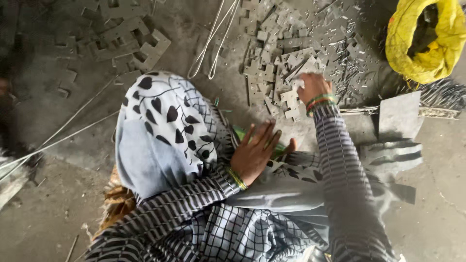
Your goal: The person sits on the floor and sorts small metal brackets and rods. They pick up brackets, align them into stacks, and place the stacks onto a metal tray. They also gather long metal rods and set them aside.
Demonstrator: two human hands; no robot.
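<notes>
Floor (58, 213): bare, dusty concrete, strewn with metal offcuts ahead of both hands. Person seated low, knees drawn up under patterned cloth (160, 126) with dark leaf shapes, which lay to the left of the left hand.

Yellow sack (427, 39): stood open, well beyond and to the right of the right hand. Flat grey sheet (400, 116) lay just right of the right wrist.

Pile of stamped metal pieces (276, 63): small notched plates, heaped loosely directly under and beyond the right hand. A second scatter of larger notched plates (126, 39) lay far off to the left. Thin wire rods (213, 43) ran across the floor between the two heaps.

Right hand (313, 87): stretched forward, fingers curled down onto the near edge of the pile, apparently closing on a piece; the grasp itself was hidden by the knuckles, cannot tell. Left hand (255, 153): flat, fingers spread and released, resting on the lap over something green (240, 133).

Judgement: picking a plate from the heap was the step in hand. The next move would call for separating one piece cleanly from its neighbours.
</notes>
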